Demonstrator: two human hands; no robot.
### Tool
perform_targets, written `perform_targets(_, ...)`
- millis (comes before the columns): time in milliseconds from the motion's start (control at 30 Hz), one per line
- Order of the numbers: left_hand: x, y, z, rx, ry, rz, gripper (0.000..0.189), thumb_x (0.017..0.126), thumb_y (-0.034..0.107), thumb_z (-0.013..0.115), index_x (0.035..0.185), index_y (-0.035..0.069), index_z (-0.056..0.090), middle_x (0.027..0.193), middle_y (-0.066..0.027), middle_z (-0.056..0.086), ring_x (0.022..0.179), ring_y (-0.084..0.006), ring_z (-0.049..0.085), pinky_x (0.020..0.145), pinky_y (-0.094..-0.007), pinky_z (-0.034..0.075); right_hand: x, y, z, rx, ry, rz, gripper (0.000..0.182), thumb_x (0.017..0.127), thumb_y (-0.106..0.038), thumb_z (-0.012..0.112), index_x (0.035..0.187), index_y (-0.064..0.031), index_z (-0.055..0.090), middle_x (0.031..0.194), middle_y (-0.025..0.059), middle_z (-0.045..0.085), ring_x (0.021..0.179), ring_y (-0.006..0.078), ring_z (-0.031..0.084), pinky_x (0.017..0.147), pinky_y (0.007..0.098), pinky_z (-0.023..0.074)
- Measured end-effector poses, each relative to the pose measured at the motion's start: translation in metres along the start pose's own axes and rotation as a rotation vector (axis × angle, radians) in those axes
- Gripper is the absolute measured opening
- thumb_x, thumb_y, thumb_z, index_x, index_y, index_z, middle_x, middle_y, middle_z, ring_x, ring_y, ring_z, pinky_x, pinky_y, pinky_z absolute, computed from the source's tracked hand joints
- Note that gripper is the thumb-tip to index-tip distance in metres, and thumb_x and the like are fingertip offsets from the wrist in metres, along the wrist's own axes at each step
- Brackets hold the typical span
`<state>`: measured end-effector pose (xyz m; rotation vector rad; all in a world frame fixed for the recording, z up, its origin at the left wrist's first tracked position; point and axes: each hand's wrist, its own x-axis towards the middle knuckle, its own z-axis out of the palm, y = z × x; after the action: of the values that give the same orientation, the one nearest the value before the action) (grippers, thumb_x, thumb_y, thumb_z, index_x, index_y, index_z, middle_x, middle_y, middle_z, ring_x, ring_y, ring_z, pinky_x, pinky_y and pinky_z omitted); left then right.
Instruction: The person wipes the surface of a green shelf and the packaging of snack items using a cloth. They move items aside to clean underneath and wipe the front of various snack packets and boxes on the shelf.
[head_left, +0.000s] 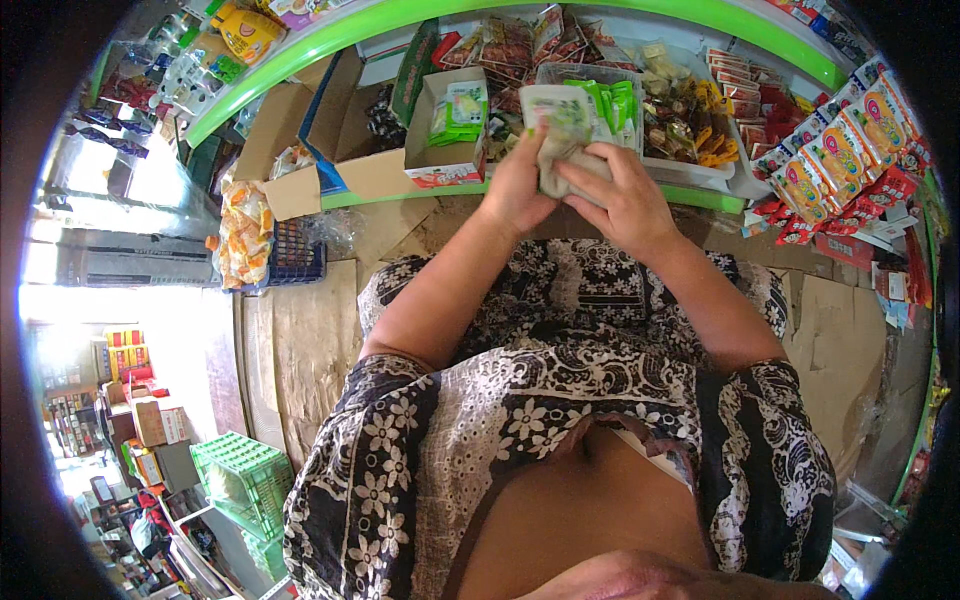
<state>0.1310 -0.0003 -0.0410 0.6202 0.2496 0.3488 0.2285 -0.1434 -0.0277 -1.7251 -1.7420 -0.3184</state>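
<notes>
My left hand (519, 187) grips the lower part of a small white-and-green snack packet (556, 109), which is blurred. My right hand (626, 196) presses a beige cloth (577, 171) against the packet's lower end, so that part is hidden. Both hands are close together before the lower shelf. Just behind them stands a clear plastic bin (551, 73) holding green packets (616, 105). To its left, an open white carton (448, 161) contains similar green-and-white packets (459, 112).
Reddish snack bags (510, 49) lie at the back of the shelf. Brown-wrapped snacks (679, 124) fill a tray on the right, near hanging yellow snack packs (832, 154). Open cardboard boxes (379, 171) and a dark blue basket (296, 255) are on the left. A green shelf edge (480, 16) arches above.
</notes>
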Motion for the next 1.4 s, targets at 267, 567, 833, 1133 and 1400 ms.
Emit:
perform_targets(267, 0.007, 0.056, -0.031, 0.576, 0.494, 0.329, 0.032, 0.096, 0.031, 0.056, 0.109, 0.002, 0.053, 0.100, -0.0097, 0.062, 0.080, -0.0166, 0.058, 0.068, -0.0344, 0.047, -0.007, 0.034, -0.014, -0.063, -0.042, 0.204, 0.037, 0.078, -0.014, 0.069, 0.114, -0.0203, 0.065, 0.114, 0.0082, 0.054, 0.106, 0.0297, 0.054, 0.091, 0.0391, 0.0476)
perform_targets(567, 0.059, 0.117, -0.158, 1.076, 0.827, 0.257, 0.034, 0.082, 0.015, 0.066, 0.106, -0.005, 0.054, 0.089, -0.0140, 0.065, 0.075, -0.0237, 0.065, 0.066, -0.0346, 0.053, -0.001, 0.036, -0.026, 0.006, 0.039, 0.255, 0.037, 0.080, -0.014, 0.068, 0.117, -0.0158, 0.064, 0.115, 0.0116, 0.053, 0.108, 0.0326, 0.053, 0.092, 0.0415, 0.0439)
perform_targets(833, 0.073, 0.108, -0.164, 2.257, 0.915, 0.321, 0.034, 0.085, 0.023, 0.058, 0.111, 0.000, 0.055, 0.093, -0.0215, 0.065, 0.090, -0.0363, 0.064, 0.080, -0.0445, 0.051, 0.003, 0.046, -0.035, -0.008, 0.132, 0.274, 0.032, 0.084, -0.015, 0.067, 0.116, -0.0122, 0.064, 0.113, 0.0122, 0.054, 0.105, 0.0319, 0.055, 0.090, 0.0389, 0.0445)
perform_targets(1133, 0.069, 0.018, 0.000, 2.225, 0.220, 0.255, 0.036, 0.083, 0.038, 0.060, 0.084, 0.003, 0.068, 0.085, -0.0188, 0.068, 0.078, -0.0367, 0.066, 0.067, -0.0457, 0.053, 0.002, 0.056, -0.037, 0.050, 0.211, 0.368, 0.031, 0.084, -0.019, 0.067, 0.115, -0.0119, 0.065, 0.111, 0.0116, 0.056, 0.100, 0.0311, 0.057, 0.086, 0.0370, 0.0464)
perform_targets(1400, 0.075, 0.018, -0.020, 2.291, 0.318, 0.234, 0.037, 0.084, 0.036, 0.058, 0.083, 0.001, 0.067, 0.084, -0.0193, 0.068, 0.078, -0.0360, 0.067, 0.069, -0.0414, 0.054, 0.002, 0.059, -0.029, 0.114, 0.250, 0.334, 0.032, 0.085, -0.021, 0.066, 0.116, -0.0119, 0.064, 0.111, 0.0131, 0.056, 0.101, 0.0326, 0.057, 0.088, 0.0375, 0.0457)
